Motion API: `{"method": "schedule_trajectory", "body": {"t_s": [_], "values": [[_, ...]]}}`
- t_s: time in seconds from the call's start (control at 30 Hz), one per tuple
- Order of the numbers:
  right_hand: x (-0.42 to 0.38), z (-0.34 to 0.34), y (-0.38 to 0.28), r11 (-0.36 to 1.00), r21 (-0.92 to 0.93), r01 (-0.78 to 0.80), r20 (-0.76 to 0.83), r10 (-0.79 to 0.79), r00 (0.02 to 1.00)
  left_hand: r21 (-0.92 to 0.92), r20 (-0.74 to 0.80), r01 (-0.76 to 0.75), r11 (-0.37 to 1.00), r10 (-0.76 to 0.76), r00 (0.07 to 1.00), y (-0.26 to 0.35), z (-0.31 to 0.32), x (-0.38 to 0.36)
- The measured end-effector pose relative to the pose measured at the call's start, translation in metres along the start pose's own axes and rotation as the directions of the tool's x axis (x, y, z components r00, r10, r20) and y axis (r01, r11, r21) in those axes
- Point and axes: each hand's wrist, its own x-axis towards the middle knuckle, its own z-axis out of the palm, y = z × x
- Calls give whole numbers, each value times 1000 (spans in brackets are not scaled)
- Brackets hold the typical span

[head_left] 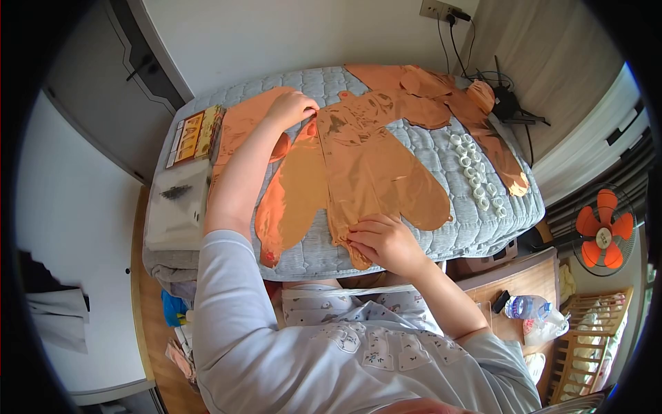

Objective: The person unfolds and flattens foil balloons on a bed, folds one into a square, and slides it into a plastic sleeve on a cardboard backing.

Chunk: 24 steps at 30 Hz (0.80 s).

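Note:
A flat, uninflated copper-coloured foil balloon lies spread over the grey quilted mattress. My left hand is closed in a pinch at its far left edge. Lower down, my right hand has its curled fingers on the near edge, by a small tail of foil; the fingertips are partly hidden. Left of the middle seam, another lobe of the foil hangs toward the mattress front. Further copper foil pieces lie overlapped at the back right, and one more sheet is behind my left forearm.
White ribbon rolls lie in rows on the right of the mattress. A printed packet and a clear plastic bag sit at the left. A black router, an orange-bladed fan and a water bottle are at the right.

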Motion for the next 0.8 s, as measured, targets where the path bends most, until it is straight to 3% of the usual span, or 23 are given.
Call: {"method": "schedule_trajectory", "body": {"t_s": [0.5,0.63,0.8], "values": [[4,-1,4,998,58,11,1,-11,1000,-93,-8,128,987,-130,992,-3,9,-9],[3,-1,5,999,53,11,4,-11,1000,-127,-26,103,986,-107,994,-2,13,-13],[3,-1,4,995,90,34,-4,-33,999,-208,93,264,942,-249,964,5,12,-12]]}}
